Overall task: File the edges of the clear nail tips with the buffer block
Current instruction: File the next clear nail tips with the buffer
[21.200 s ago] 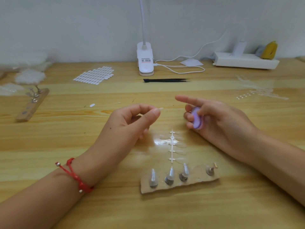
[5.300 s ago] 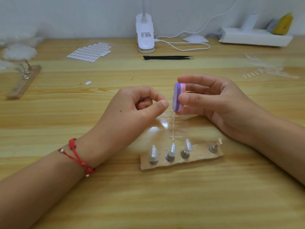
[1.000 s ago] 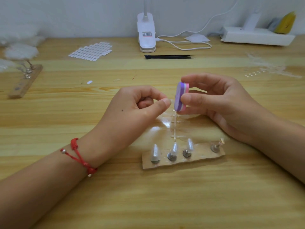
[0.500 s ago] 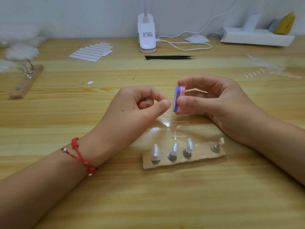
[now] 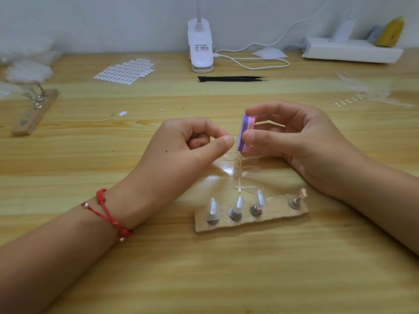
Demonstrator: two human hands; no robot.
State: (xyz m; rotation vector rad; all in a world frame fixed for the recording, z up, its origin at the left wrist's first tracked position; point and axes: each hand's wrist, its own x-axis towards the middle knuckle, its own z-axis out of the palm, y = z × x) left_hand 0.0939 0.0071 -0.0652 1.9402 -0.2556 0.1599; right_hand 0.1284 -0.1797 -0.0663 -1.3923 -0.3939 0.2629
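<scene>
Just above the table, the right hand (image 5: pixel 294 141) pinches one buffer (image 5: pixel 246 134) upright between thumb and forefinger. The left hand (image 5: pixel 188 150) pinches one clear tip (image 5: pixel 235 139), which sits at the buffer's purple face, beside the right thumb. Below lies one strip (image 5: pixel 240 175) of tips; nearer, one card holder (image 5: pixel 272 217) carries four pegs
</scene>
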